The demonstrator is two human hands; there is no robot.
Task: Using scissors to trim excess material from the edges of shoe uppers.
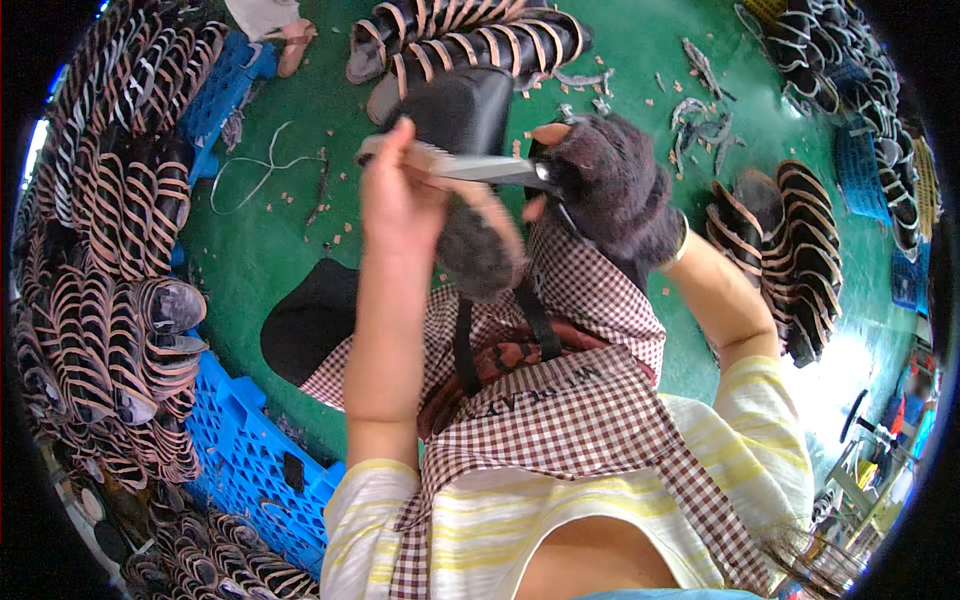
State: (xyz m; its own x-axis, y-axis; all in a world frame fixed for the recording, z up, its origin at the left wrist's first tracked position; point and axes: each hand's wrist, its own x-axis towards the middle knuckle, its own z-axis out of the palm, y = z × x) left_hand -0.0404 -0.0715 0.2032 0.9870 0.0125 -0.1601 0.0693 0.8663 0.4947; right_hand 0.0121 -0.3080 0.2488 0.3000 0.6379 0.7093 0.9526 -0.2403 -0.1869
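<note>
My left hand [398,190], bare and raised in front of me, is closed on a slipper. The slipper's grey fuzzy heel end [482,250] hangs beside the wrist, with a tan edge along it. A blurred dark rounded shape [465,110] just beyond looks like its black upper, though I cannot be sure. My right hand [610,185] wears a dark fuzzy glove with bare fingertips. It is closed on a knife, whose grey blade [490,169] points left across the slipper near my left fingers. The knife's handle is mostly hidden in the glove.
Rows of black slippers with tan edges [480,45] lie ahead, with another stack [790,250] on the right. More slippers pile up at left beside blue plastic pallets [250,450]. Grey trimmings [700,130] and tan scraps litter the green floor [250,240]. A checked apron [540,410] covers my lap.
</note>
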